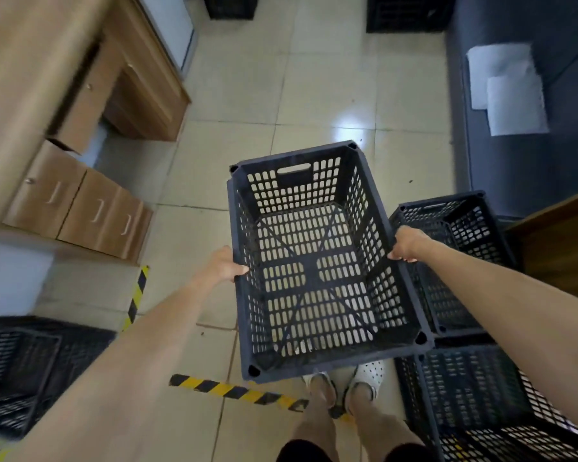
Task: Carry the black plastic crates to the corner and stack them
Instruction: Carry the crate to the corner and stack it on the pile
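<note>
Black crate (317,261) (empty) between both hands

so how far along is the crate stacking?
Done: hard to say; no finished corner stack is clearly visible. In hand: one empty crate held off the floor, left hand and right hand gripping its long rims. Left: at least two crates beside it on the right, more at lower left and across the room.

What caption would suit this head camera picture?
Both hands, left and right, carry an empty black crate above a tiled floor.
</note>
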